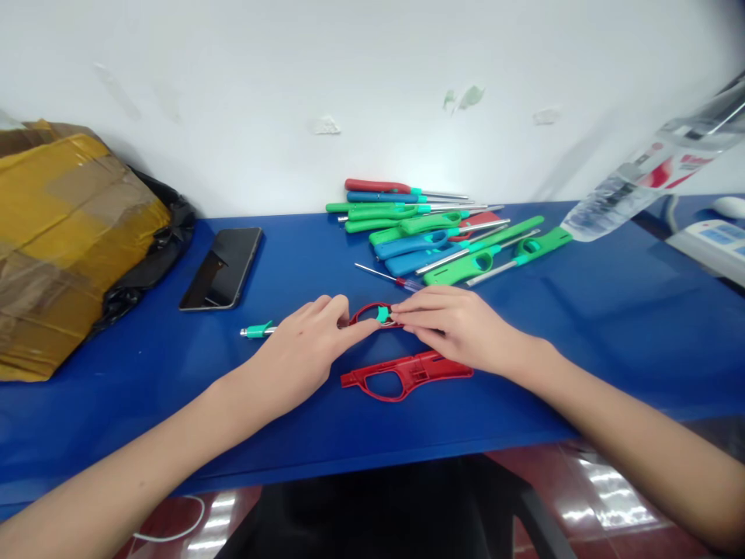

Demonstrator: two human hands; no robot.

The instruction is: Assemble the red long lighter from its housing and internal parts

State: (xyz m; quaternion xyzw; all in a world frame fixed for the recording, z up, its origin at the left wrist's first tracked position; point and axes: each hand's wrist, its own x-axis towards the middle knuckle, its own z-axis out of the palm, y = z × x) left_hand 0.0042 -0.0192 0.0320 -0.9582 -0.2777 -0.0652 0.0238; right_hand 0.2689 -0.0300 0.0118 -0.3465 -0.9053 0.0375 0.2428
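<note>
A red lighter shell half [373,305] lies on the table under both hands, with a teal trigger [382,314] in its finger loop. My left hand [306,349] is closed around its nozzle end, thumb reaching to the trigger. A metal tube with a teal tip [256,331] sticks out left of that hand. My right hand [459,320] has its fingertips pressed together at the trigger's right side, covering the handle. Nearer the table edge rests a second red shell half [407,374], hollow side up. Behind the right fingers lies a small screwdriver [401,282], partly hidden.
Several red, blue and green stick lighters [431,233] are piled near the wall. A black phone [222,268] and a taped carton [64,248] are at left. At right are a tilted water bottle [646,175] and a white device [713,241].
</note>
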